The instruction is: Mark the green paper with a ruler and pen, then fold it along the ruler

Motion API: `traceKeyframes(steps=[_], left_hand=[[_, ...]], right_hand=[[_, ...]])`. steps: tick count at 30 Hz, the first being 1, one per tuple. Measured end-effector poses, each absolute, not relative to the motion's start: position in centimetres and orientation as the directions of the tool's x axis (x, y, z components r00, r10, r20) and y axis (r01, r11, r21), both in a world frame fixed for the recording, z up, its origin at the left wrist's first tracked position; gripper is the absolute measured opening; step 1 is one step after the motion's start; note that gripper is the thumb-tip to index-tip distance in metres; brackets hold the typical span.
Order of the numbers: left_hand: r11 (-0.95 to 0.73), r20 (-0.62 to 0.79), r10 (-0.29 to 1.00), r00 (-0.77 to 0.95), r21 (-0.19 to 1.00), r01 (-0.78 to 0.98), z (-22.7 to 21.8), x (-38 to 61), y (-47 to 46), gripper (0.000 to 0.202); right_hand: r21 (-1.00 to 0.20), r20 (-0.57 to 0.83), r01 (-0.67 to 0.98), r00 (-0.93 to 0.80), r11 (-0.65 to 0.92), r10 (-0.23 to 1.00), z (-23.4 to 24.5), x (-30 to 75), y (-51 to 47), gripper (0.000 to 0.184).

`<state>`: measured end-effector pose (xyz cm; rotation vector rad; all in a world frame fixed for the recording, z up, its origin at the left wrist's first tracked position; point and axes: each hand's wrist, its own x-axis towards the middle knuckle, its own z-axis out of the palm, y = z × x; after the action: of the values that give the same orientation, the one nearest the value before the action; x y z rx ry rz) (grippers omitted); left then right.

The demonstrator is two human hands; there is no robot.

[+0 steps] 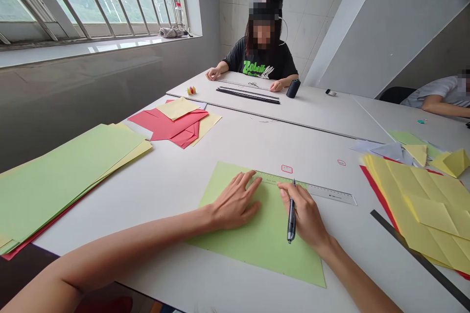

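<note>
A sheet of light green paper (pixel 257 247) lies on the white table before me. Along its far edge rests a clear plastic ruler (pixel 330 193), whose right end reaches past the paper onto the table. My left hand (pixel 237 200) lies flat with fingers spread, its fingertips at the ruler's left end. In my right hand (pixel 306 215) is a dark pen (pixel 291 220), held between the fingers near the ruler's far edge. The pen's clip end points toward me. Whether its tip touches anything I cannot tell.
Large green, yellow and red sheets (pixel 73 166) are stacked at left. Red and yellow folded papers (pixel 169 122) lie beyond. Creased yellow sheets (pixel 433 205) and a black strip (pixel 414 254) are at right. Across the table a person (pixel 257 54) sits by black strips (pixel 247 95) and a thread spool (pixel 293 89).
</note>
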<state>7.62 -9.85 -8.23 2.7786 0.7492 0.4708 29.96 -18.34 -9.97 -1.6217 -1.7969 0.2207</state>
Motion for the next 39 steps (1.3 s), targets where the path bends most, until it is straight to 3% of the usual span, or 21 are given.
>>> traceKeyframes(steps=[8, 17, 23, 34, 39], left_hand=[[-0.802, 0.199, 0.59, 0.783, 0.259, 0.538, -7.6, 2.5, -9.3, 0.052], [-0.814, 0.182, 0.575, 0.797, 0.226, 0.536, -7.6, 3.8, -9.2, 0.053], [-0.811, 0.196, 0.58, 0.791, 0.235, 0.536, -7.5, 3.5, -9.0, 0.052], [-0.787, 0.232, 0.608, 0.759, 0.299, 0.539, -7.9, 3.5, -8.8, 0.049], [-0.775, 0.228, 0.628, 0.744, 0.266, 0.573, -7.8, 3.5, -8.9, 0.047]], right_hand=[[-0.518, 0.411, 0.804, -0.066, 0.293, 0.909, -10.3, 29.0, -18.3, 0.015], [-0.44, 0.423, 0.834, -0.134, 0.333, 0.896, -9.5, 25.4, -17.0, 0.014], [-0.382, 0.482, 0.862, -0.123, 0.334, 0.868, -10.4, 25.2, -17.8, 0.023], [-0.382, 0.427, 0.847, -0.193, 0.37, 0.884, -11.0, 25.1, -17.8, 0.025], [-0.339, 0.469, 0.872, -0.169, 0.354, 0.867, -11.2, 25.1, -17.8, 0.023]])
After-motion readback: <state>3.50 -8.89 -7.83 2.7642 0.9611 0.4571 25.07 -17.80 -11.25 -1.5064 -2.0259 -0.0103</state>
